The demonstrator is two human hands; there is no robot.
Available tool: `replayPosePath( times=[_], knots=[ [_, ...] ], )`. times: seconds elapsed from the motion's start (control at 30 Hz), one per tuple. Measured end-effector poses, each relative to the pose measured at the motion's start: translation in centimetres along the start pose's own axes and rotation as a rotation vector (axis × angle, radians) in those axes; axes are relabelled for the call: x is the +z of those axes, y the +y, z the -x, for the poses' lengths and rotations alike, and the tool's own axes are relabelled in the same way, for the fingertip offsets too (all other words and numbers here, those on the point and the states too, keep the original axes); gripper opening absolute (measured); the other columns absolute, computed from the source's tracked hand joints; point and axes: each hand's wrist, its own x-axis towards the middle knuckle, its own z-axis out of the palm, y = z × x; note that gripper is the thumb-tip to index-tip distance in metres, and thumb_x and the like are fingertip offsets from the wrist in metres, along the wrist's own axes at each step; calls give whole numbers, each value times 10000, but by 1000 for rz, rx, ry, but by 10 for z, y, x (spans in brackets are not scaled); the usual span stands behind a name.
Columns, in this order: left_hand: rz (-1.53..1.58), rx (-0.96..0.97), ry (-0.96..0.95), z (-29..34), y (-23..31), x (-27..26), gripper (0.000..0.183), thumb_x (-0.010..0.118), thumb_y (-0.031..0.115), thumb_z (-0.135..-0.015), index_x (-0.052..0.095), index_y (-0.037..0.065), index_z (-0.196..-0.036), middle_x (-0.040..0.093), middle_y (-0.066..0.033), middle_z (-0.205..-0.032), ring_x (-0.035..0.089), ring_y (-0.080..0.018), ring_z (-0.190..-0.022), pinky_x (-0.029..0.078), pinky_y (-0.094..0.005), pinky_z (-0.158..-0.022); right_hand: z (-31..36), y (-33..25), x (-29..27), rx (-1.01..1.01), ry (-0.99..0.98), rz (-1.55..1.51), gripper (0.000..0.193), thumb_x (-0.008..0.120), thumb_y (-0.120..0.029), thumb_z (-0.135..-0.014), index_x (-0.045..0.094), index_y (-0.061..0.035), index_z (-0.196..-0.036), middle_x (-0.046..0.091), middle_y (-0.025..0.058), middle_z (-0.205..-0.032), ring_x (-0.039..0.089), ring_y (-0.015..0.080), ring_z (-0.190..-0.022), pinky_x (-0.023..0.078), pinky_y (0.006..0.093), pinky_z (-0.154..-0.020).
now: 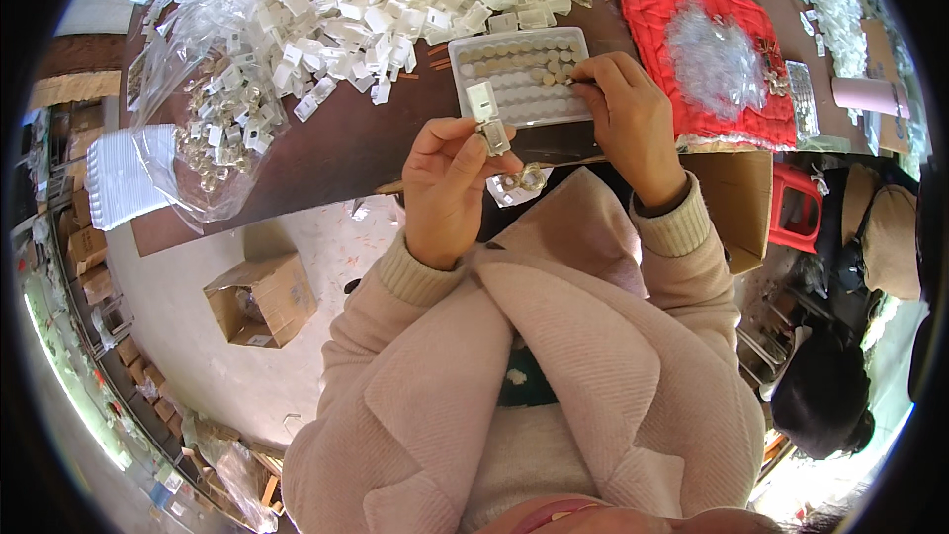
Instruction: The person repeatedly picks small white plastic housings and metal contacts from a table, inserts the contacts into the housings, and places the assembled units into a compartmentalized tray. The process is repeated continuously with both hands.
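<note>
My left hand [445, 183] is raised in front of the table's near edge. Its thumb and fingers pinch a small whitish plastic case [482, 104] with a hinged lid or cover standing up. Below those fingers hang gold-coloured rings [532, 178], perhaps attached to the case. My right hand [633, 114] reaches over the right side of a white tray [463, 89]. Thumb and forefinger come together beside loose round button cells [554, 69]; whether one is between them is hidden. More cells lie in rows in the tray's grooves.
A large heap of white plastic cases [366, 0] covers the table's back left. A clear bag [163, 138] of cases with metal rings stands at left, beside stacked white trays [124, 178]. Red cloth [643, 15] with clear plastic pieces lies right. A cardboard box [287, 302] sits on the floor.
</note>
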Motion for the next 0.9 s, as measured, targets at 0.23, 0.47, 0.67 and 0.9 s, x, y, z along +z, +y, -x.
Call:
replayPosePath(
  times=[0.23, 0.47, 0.67, 0.9],
  knots=[
    [17, 35, 40, 0, -3, 11, 179, 589, 28, -1005, 577, -5, -1181, 708, -182, -1109, 729, -244, -888, 620, -360, -801, 2, -42, -11, -133, 24, -227, 196, 732, 22, -811, 670, -34, -988, 666, 126, -945, 669, 324, -817, 551, 394, -705],
    [-90, 132, 18, 3, -4, 15, 185, 597, 15, -998, 574, -8, -1180, 707, -161, -1079, 724, -235, -873, 615, -350, -797, 7, -69, -15, -141, -79, -264, 233, 745, 52, -810, 708, -11, -1032, 689, 127, -952, 700, 265, -839, 573, 338, -721],
    [119, -11, -27, 6, 2, 12, 173, 592, 41, -1007, 580, 16, -1178, 709, -152, -1080, 725, -226, -875, 612, -338, -773, 9, -63, -11, 41, 58, -559, 223, 745, 61, -780, 734, -24, -985, 717, 118, -941, 717, 256, -804, 573, 299, -727],
    [175, -38, -39, 7, 2, 15, 174, 592, 63, -1013, 583, 32, -1184, 713, -144, -1072, 726, -226, -865, 608, -356, -763, 14, -67, -8, 35, 71, -459, 247, 764, 64, -770, 732, -30, -996, 704, 108, -916, 711, 247, -804, 570, 312, -701]
  ],
)
